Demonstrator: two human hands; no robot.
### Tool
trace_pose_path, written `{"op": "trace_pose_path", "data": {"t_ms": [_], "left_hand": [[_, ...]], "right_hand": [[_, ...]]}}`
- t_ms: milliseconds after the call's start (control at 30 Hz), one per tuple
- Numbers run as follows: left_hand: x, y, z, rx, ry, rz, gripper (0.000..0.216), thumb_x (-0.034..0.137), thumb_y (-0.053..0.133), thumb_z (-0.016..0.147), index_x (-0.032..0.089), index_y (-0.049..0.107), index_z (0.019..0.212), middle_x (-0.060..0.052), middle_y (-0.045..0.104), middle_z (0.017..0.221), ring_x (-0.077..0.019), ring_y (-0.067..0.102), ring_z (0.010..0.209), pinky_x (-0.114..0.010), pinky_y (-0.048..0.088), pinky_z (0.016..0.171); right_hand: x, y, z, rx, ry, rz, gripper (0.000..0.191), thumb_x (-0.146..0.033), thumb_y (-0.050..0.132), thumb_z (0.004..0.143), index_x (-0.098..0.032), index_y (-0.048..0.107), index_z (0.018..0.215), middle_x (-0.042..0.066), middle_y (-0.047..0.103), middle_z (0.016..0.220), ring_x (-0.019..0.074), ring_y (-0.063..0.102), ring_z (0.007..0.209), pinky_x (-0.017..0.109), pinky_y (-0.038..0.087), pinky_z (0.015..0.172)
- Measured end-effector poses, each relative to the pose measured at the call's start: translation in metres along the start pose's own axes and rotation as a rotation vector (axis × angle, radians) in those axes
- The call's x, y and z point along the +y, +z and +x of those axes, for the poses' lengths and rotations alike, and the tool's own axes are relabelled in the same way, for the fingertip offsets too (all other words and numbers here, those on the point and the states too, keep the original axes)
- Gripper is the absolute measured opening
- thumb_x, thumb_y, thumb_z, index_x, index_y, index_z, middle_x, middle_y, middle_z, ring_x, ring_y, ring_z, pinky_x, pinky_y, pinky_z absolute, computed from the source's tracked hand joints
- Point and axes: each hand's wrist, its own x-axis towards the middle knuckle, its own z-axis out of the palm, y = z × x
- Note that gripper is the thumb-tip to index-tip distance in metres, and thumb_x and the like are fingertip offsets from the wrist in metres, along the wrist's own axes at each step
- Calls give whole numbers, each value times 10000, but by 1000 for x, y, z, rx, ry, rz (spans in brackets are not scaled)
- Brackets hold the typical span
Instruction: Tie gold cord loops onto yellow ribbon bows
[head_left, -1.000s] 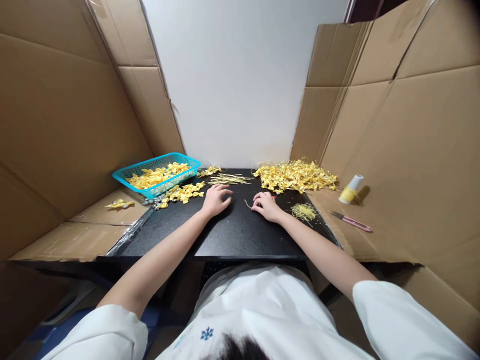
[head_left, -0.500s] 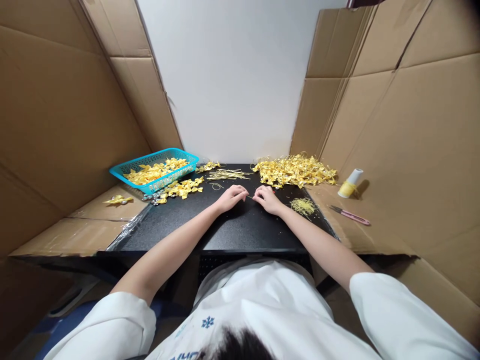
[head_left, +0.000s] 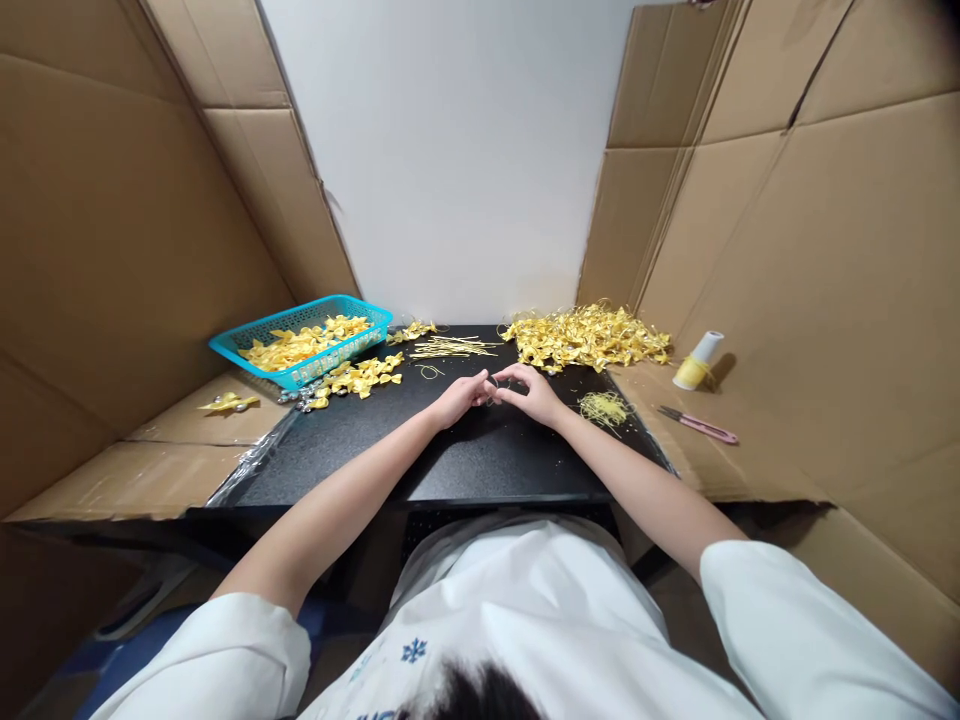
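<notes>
My left hand (head_left: 459, 402) and my right hand (head_left: 535, 396) meet above the middle of the black table. Between their fingertips runs a thin pale cord (head_left: 493, 384), bent into a small loop. My left fingers are closed on it. The right thumb and fingers curve round the other side of the loop, pinching the cord. Just beyond my hands lies a bundle of straight yellow cords (head_left: 454, 347), with a single looped cord (head_left: 430, 371) to its left. A heap of yellow ribbon bows with cords (head_left: 589, 338) sits behind my right hand.
On the left, a blue basket (head_left: 300, 375) holds yellow bows, and more bows (head_left: 364, 375) lie beside it. To the right are a tangle of yellow cord snippets (head_left: 604, 408), pink thread snips (head_left: 699, 426) and a white cone wound with yellow thread (head_left: 703, 347). Cardboard walls (head_left: 847, 300) flank the table.
My hands have drawn closer together, and the cord stretched between them is now bent into a loop. My right fingers have lifted and spread slightly. The view has shifted a little.
</notes>
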Motion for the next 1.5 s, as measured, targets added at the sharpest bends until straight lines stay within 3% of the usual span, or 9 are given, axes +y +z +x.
{"op": "trace_pose_path", "data": {"t_ms": [100, 300, 533, 667, 800, 933, 1167, 1333, 1500], "left_hand": [[-1, 0, 0, -29, 12, 24, 615, 695, 518, 770, 118, 689, 643, -56, 618, 632, -110, 375, 567, -281, 296, 580], [-3, -1, -1, -73, 88, 161, 576, 626, 482, 831, 123, 690, 643, -68, 648, 661, -115, 376, 570, -288, 304, 586], [1, 3, -3, 37, 1, 20, 366, 502, 696, 712, 155, 581, 688, 18, 507, 563, -80, 340, 520, -233, 246, 521], [2, 5, -1, 25, -50, 39, 328, 441, 740, 703, 150, 608, 777, 55, 421, 553, -68, 331, 505, -211, 245, 497], [2, 5, 1, 74, -90, -136, 360, 414, 734, 720, 144, 530, 599, 60, 363, 524, -48, 279, 474, -193, 206, 453], [2, 5, 1, 123, -144, -389, 251, 293, 771, 704, 113, 600, 671, 17, 515, 622, -24, 335, 487, -153, 266, 454], [4, 4, 1, 181, -206, -514, 118, 117, 747, 725, 72, 708, 827, -63, 672, 791, 8, 338, 455, -132, 276, 413], [3, 2, 3, 203, -205, -511, 98, 121, 756, 710, 89, 719, 795, -67, 693, 794, 5, 319, 442, -145, 260, 396], [2, 8, 2, 249, -175, -347, 190, 192, 810, 629, 101, 738, 779, -76, 696, 764, -15, 353, 472, -179, 234, 420]], "right_hand": [[-4, -1, -1, -18, -22, 23, 238, -305, 731, 745, -195, 724, 956, 60, 687, 992, 196, 585, 933, 358, 444, 874], [0, 2, 2, -66, 152, 226, 239, -363, 653, 779, -168, 751, 877, 53, 725, 821, 174, 621, 751, 319, 468, 731], [5, 0, 5, 23, 230, 313, 214, -366, 696, 712, -166, 741, 774, 52, 724, 735, 160, 609, 644, 303, 468, 646], [3, -3, 4, 80, 146, 267, 185, -348, 683, 738, -176, 741, 774, 56, 730, 772, 163, 621, 684, 292, 472, 644], [1, -5, 2, 127, 28, 116, 116, -263, 650, 766, -181, 723, 729, 44, 707, 739, 148, 592, 656, 290, 465, 647], [-2, -3, -1, 88, -126, -45, 99, -142, 639, 730, -191, 681, 655, 18, 669, 680, 137, 547, 627, 286, 446, 654], [-6, -2, -3, 65, -219, -138, 102, -123, 644, 736, -190, 656, 660, 9, 673, 694, 134, 525, 628, 290, 417, 677], [-8, -3, -4, 29, -242, -208, 105, -126, 642, 737, -192, 635, 656, -4, 655, 684, 132, 520, 638, 306, 391, 722], [-13, -5, -5, 6, -216, -194, 108, -150, 618, 761, -207, 609, 670, 3, 645, 714, 144, 524, 653, 318, 392, 746]]}}
